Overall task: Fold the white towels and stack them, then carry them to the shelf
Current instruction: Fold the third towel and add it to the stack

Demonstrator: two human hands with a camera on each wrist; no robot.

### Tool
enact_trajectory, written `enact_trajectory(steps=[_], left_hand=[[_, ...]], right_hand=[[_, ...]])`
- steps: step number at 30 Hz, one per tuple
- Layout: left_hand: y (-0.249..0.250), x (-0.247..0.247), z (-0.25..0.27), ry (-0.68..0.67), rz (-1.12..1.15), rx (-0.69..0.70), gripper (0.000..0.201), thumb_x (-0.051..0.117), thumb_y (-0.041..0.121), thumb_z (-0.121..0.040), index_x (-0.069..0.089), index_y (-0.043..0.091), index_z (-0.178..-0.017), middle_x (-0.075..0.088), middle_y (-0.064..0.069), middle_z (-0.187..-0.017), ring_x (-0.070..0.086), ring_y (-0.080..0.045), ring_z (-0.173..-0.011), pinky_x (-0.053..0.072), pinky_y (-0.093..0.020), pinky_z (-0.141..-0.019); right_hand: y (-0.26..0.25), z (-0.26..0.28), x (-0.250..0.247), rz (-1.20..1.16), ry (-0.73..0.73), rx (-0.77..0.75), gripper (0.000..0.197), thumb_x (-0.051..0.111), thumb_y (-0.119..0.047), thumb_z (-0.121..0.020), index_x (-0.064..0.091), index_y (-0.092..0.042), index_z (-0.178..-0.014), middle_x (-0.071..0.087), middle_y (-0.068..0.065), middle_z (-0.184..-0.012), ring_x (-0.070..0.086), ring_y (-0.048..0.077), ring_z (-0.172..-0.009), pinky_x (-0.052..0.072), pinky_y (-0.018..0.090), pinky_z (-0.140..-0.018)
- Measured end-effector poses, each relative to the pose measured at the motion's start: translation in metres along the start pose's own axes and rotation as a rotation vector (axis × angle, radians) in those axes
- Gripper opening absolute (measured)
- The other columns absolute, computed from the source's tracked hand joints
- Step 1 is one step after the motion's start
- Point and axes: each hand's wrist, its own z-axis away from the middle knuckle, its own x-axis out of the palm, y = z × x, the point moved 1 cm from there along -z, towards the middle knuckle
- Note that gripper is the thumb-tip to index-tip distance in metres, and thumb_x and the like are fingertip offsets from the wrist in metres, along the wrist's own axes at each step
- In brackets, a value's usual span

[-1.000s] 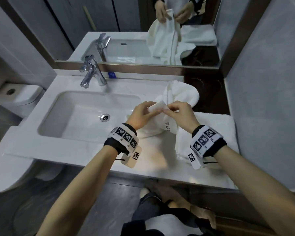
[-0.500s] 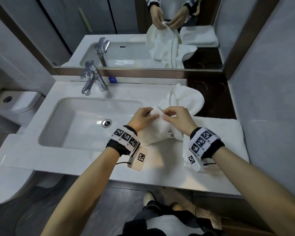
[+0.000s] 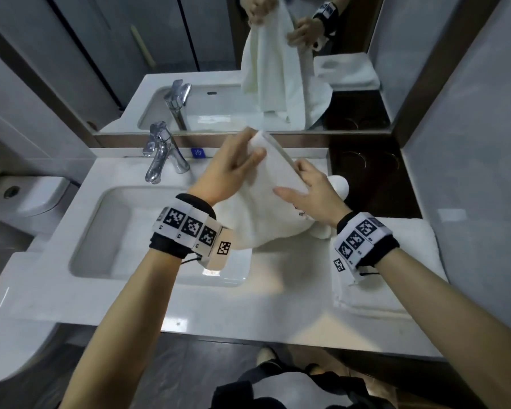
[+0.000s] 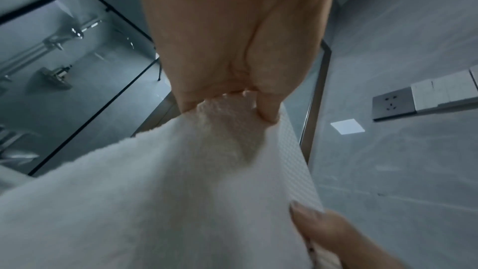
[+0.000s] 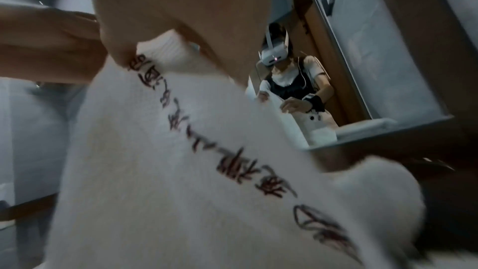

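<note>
Above the worktop (image 3: 171,302) beside the sink, the left hand (image 3: 229,169) and right hand (image 3: 313,187) each keep a pinching grip on the white towel's (image 3: 273,202) top edge, which should be drawn taut and level, corners matched, before folding.

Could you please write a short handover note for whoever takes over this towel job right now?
Left hand: grips the top corner of the white towel, raised above the counter.
Right hand: pinches the same towel's top edge further along; embroidered lettering runs along that band.
The towel hangs unfolded between the hands, its lower end bunched on the counter beside the sink.
Done: one folded towel lies flat at the counter's right end.
Left: spread and fold the held towel, stack it on the folded one, then carry both to the shelf, which is not in view.
</note>
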Motion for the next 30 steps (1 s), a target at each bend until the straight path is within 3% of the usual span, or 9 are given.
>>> enact_trajectory(steps=[4, 9, 11, 13, 17, 21, 24, 27, 30], left_hand=[[0.006, -0.025, -0.013, 0.154, 0.014, 0.009, 0.012, 0.037, 0.019, -0.101, 0.043, 0.008, -0.097, 0.047, 0.001, -0.078, 0.048, -0.012, -0.069, 0.042, -0.021, -0.062], [0.012, -0.043, -0.021, 0.211, 0.007, 0.099, 0.009, 0.039, 0.013, -0.1, 0.043, 0.016, -0.093, 0.044, 0.007, -0.071, 0.041, 0.0, -0.059, 0.037, -0.013, -0.057], [0.013, -0.052, -0.022, 0.238, 0.014, 0.13, 0.014, 0.039, 0.011, -0.1, 0.044, 0.02, -0.091, 0.044, 0.004, -0.071, 0.043, -0.005, -0.06, 0.038, -0.017, -0.057], [0.01, -0.061, -0.023, 0.279, 0.028, 0.123, 0.012, 0.039, 0.012, -0.1, 0.045, 0.015, -0.09, 0.043, -0.001, -0.072, 0.043, -0.019, -0.065, 0.039, -0.029, -0.061], [-0.003, -0.078, -0.027, 0.347, 0.049, 0.09, 0.014, 0.039, 0.015, -0.1, 0.043, 0.012, -0.087, 0.038, 0.003, -0.071, 0.037, -0.021, -0.066, 0.033, -0.036, -0.061], [-0.015, -0.091, -0.031, 0.394, 0.018, 0.047, 0.017, 0.039, 0.02, -0.1, 0.041, 0.02, -0.083, 0.038, 0.004, -0.07, 0.036, -0.009, -0.061, 0.033, -0.025, -0.059], [-0.023, -0.098, -0.034, 0.473, 0.021, -0.04, 0.017, 0.038, 0.025, -0.099, 0.039, 0.018, -0.084, 0.038, 0.0, -0.075, 0.038, -0.019, -0.073, 0.035, -0.031, -0.068], [-0.029, -0.105, -0.033, 0.547, 0.035, -0.073, 0.018, 0.037, 0.028, -0.1, 0.038, 0.028, -0.081, 0.038, 0.01, -0.075, 0.04, -0.006, -0.069, 0.036, -0.021, -0.066], [-0.035, -0.113, -0.03, 0.604, 0.038, -0.095, 0.02, 0.04, 0.03, -0.098, 0.038, 0.031, -0.079, 0.038, 0.013, -0.073, 0.039, 0.005, -0.061, 0.033, -0.011, -0.059]], right_hand=[[-0.021, -0.014, 0.005, 0.044, 0.094, -0.291, 0.026, 0.061, -0.037, -0.085, 0.069, -0.018, -0.102, 0.057, -0.013, -0.098, 0.057, 0.001, -0.09, 0.045, 0.014, -0.077], [-0.001, -0.016, 0.021, 0.048, -0.121, 0.021, 0.006, 0.064, -0.047, -0.08, 0.061, -0.042, -0.082, 0.067, -0.019, -0.074, 0.062, -0.007, -0.065, 0.045, 0.009, -0.058], [0.017, -0.012, 0.025, 0.078, -0.142, 0.095, 0.009, 0.067, -0.043, -0.082, 0.063, -0.036, -0.085, 0.067, -0.018, -0.077, 0.065, -0.007, -0.067, 0.049, 0.011, -0.062], [0.031, -0.007, 0.027, 0.105, -0.139, 0.169, 0.025, 0.07, -0.04, -0.08, 0.07, -0.018, -0.092, 0.072, -0.008, -0.085, 0.069, 0.002, -0.075, 0.056, 0.025, -0.072], [0.05, 0.004, 0.029, 0.194, -0.143, 0.23, 0.041, 0.068, -0.041, -0.081, 0.07, -0.006, -0.103, 0.072, 0.004, -0.099, 0.069, 0.017, -0.089, 0.056, 0.036, -0.083], [0.058, 0.011, 0.025, 0.25, -0.089, 0.188, 0.036, 0.057, -0.034, -0.091, 0.063, -0.005, -0.114, 0.066, 0.006, -0.109, 0.062, 0.026, -0.102, 0.05, 0.038, -0.09], [0.057, 0.011, 0.017, 0.243, -0.039, 0.193, 0.032, 0.056, -0.028, -0.093, 0.061, -0.007, -0.117, 0.063, 0.007, -0.114, 0.059, 0.028, -0.106, 0.047, 0.04, -0.093], [0.053, 0.009, -0.002, 0.139, 0.137, 0.213, 0.026, 0.06, -0.023, -0.09, 0.065, -0.005, -0.109, 0.065, 0.009, -0.1, 0.062, 0.026, -0.095, 0.048, 0.034, -0.083], [0.04, 0.006, -0.031, -0.016, 0.323, 0.178, 0.01, 0.065, -0.02, -0.087, 0.071, -0.02, -0.095, 0.071, 0.002, -0.092, 0.066, 0.011, -0.083, 0.05, 0.021, -0.073]])
